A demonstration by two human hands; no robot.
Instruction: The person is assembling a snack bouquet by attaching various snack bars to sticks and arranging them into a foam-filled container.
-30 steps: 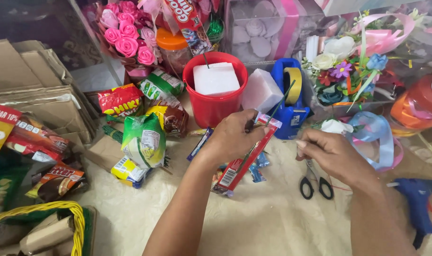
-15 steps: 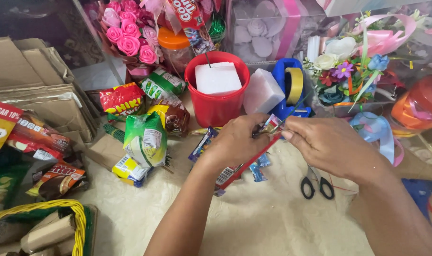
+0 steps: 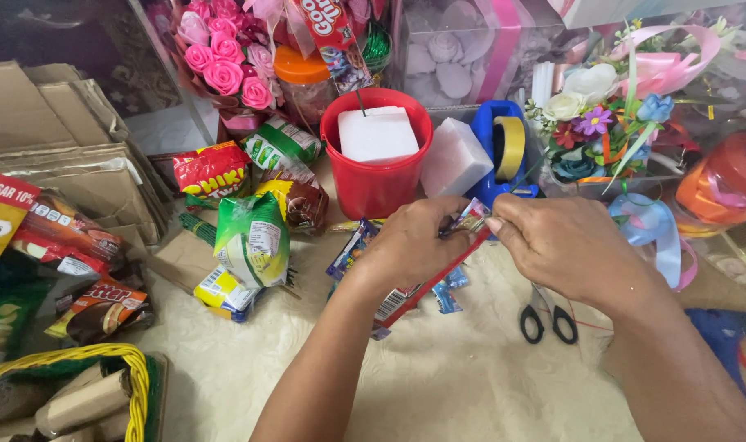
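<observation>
1. We held a long red snack packet [image 3: 426, 278] in our left hand [image 3: 410, 245]. The fingers were closed around its upper part, and the packet slanted down toward us above the cream-cloth bench [image 3: 438, 376].
2. Our right hand [image 3: 573, 245] met the left at the packet's top end. Its fingertips [image 3: 496, 223] were pinched shut on a small shiny piece there; we could not tell whether it was tape or a wrapper flap.
3. We judged that the step called for a steady left grip, so the packet would not twist while the right fingertips worked at its tip.
4. Keeping the pinch close to the very end of the packet seemed wise to us, since a hold further down would hide the spot being handled.
5. The blue tape dispenser [image 3: 504, 147] with its yellow roll stood just behind our hands. The black-handled scissors [image 3: 546, 319] lay on the cloth under the right wrist, both within easy reach.
6. The red bucket [image 3: 373, 184] holding a white foam block stood beyond the left hand. Loose snack packets, among them a green one [image 3: 252, 237], lay to the left, well apart from the work.
7. We thought the scattered small wrappers [image 3: 448, 293] beneath the packet could catch on anything sticky, so lifting the work a little above them seemed safer.
</observation>
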